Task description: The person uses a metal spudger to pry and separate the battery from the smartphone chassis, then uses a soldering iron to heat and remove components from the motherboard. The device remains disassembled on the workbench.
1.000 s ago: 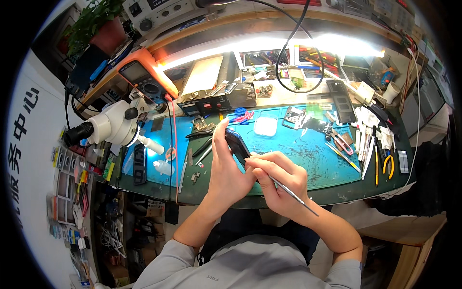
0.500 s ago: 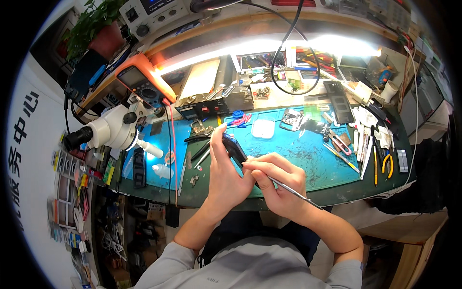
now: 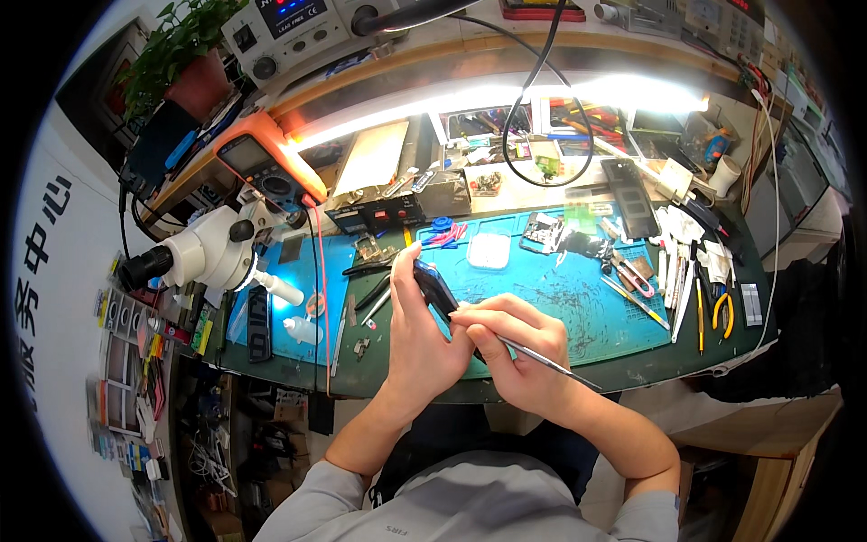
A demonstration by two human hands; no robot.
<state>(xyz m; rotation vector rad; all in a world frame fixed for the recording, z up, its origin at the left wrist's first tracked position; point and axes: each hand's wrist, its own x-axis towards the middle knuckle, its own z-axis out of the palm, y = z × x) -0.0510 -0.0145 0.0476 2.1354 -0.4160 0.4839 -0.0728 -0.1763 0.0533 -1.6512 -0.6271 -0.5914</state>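
Note:
My left hand (image 3: 421,336) is wrapped round a dark phone (image 3: 437,287), held tilted on its edge above the near side of the bench. In my right hand (image 3: 526,350) is a thin metal tool (image 3: 558,367), gripped like a pen; its shaft slants down to the right. The fingertips of the right hand press against the phone's near right edge, and they hide the tool's working tip. Beyond the hands, a small clear plastic box (image 3: 489,251) sits on the blue work mat (image 3: 578,312).
A white microscope (image 3: 203,251) and an orange multimeter (image 3: 271,163) stand at the left. Tweezers and small parts lie left of the hands. Yellow-handled pliers (image 3: 722,312), white tools and another phone (image 3: 631,197) lie at the right. A black cable (image 3: 508,135) loops down at the back.
The view has shifted slightly, and the bench sits a little differently in it. Both hands keep nearly the same grip on the phone and the metal tool.

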